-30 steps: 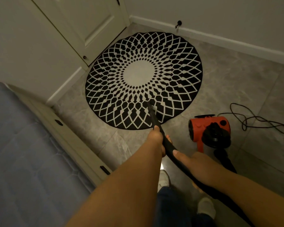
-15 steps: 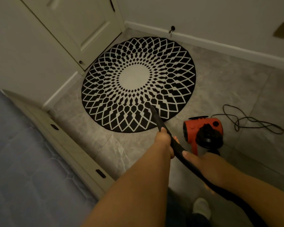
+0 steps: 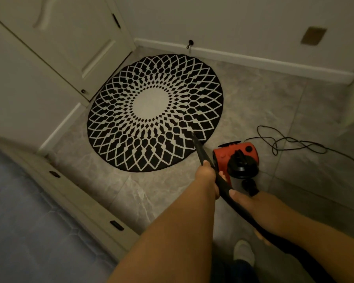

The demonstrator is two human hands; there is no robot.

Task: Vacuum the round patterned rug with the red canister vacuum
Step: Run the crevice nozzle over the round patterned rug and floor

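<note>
Two hands hold one black nozzle (image 3: 199,149). The left hand (image 3: 206,176) is curled round it further forward, and the right hand (image 3: 246,203) grips the hose (image 3: 253,219) behind, thumb laid along the top, fingers wrapped under. From the left hand the nozzle runs toward 11 o'clock, and its narrow tip lies at the rug's (image 3: 154,113) edge nearest the vacuum; whether it touches the pile cannot be told.

There is one rug, round, black with a pale lattice and a plain pale centre. It lies flat on the grey tiled floor (image 3: 253,103), from about 10 to 12 o'clock of the left hand, its near rim just beyond the knuckles.

One red vacuum (image 3: 236,158) sits on the floor at 2 o'clock of the left hand, just beside the rug's rim but off it, with a black round fitting on its near side. One black cord (image 3: 290,142) trails in loose loops on the tiles at 3 o'clock of the vacuum.

One pale shoe (image 3: 243,252) shows at 6 o'clock between the forearms. One bed (image 3: 29,221) with a blue cover fills the 8 o'clock corner. One white door (image 3: 70,37) stands at 10 o'clock of the rug, and a small dark doorstop (image 3: 190,43) sits by the baseboard at 12 o'clock of the rug.
</note>
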